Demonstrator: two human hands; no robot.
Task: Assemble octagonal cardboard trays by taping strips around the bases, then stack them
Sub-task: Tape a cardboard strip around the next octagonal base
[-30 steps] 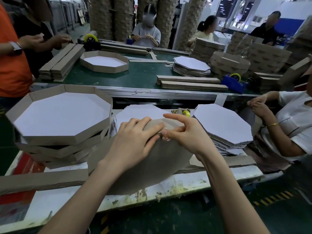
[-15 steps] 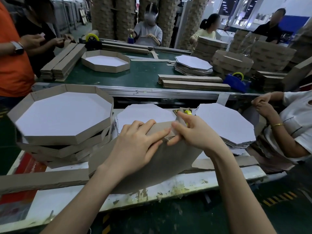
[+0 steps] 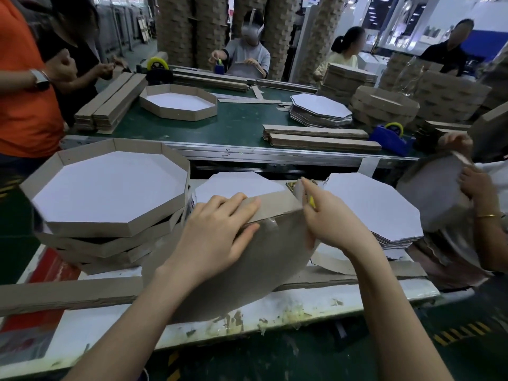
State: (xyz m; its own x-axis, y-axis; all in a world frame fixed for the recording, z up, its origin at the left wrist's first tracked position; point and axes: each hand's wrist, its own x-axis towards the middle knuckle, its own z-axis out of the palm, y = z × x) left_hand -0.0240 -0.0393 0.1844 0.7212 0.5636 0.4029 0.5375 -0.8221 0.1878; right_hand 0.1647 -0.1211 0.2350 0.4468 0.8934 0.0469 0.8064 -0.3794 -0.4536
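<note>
Right hand point(image 3: 330, 224), pinching the strip point(image 3: 277, 204), has slid cornerward (left hand point(image 3: 217, 237) presses flat-fingered); wrapping the base point(image 3: 255, 270) advances.

yellow item point(image 3: 311, 202) mostly behind the right hand point(image 3: 332, 225)
</note>
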